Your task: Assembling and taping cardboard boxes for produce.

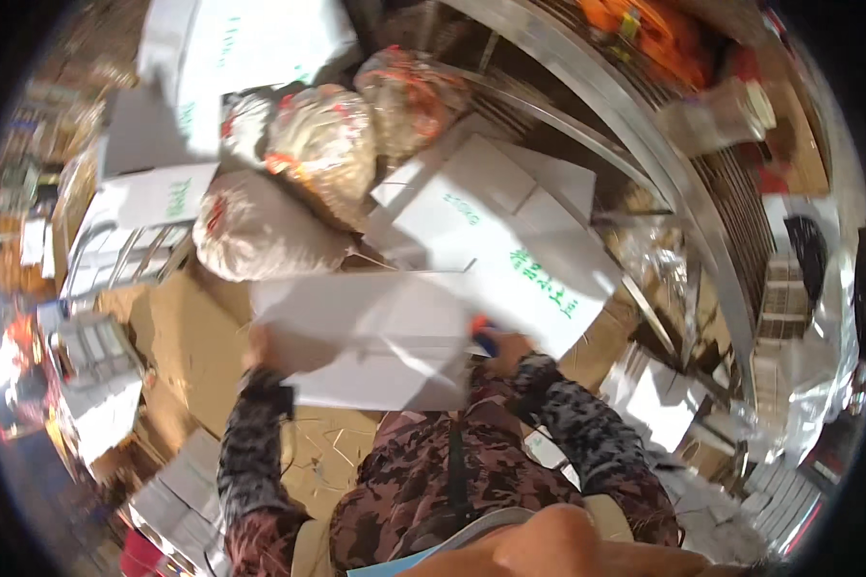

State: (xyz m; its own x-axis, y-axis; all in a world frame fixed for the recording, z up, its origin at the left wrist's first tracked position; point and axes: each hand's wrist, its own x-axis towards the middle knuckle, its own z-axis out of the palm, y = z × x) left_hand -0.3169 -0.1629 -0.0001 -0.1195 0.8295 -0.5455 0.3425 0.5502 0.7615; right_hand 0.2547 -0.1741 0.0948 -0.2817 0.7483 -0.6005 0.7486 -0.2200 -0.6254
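Both hands hold a white carton (366, 337) above cardboard-strewn floor (188, 341), beside filled sacks (260, 231).

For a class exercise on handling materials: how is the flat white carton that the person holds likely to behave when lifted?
The white carton looks thin and unfolded, so probably light and apt to bend. The left hand and right hand grip opposite edges, which suggests it flops if held singly.

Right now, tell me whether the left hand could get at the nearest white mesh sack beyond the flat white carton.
Probably not at once: the left hand grips the flat white carton, which lies between it and the white mesh sack.
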